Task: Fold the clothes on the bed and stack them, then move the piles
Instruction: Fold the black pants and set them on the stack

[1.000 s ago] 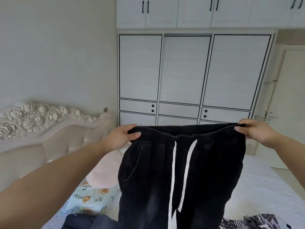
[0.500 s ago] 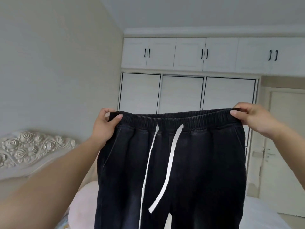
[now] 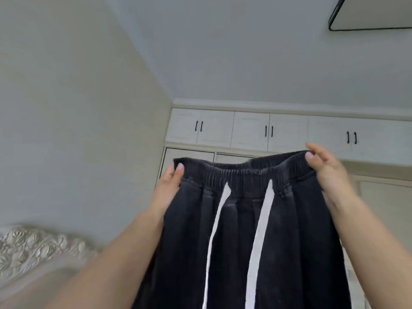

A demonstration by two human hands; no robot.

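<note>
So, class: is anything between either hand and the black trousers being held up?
Nothing visible. The left hand and right hand each pinch the elastic waistband of the black trousers directly at its two ends. The white drawstrings hang down the front, between the hands.

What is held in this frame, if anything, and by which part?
A pair of black trousers, held up by the elastic waistband: the left hand pinches its left end, and the right hand pinches its right end.

You're in a home bedroom.
Carved headboard (image 3: pixel 40 246) (rose pattern) and white built-in wardrobe (image 3: pixel 249 130) show it.
</note>
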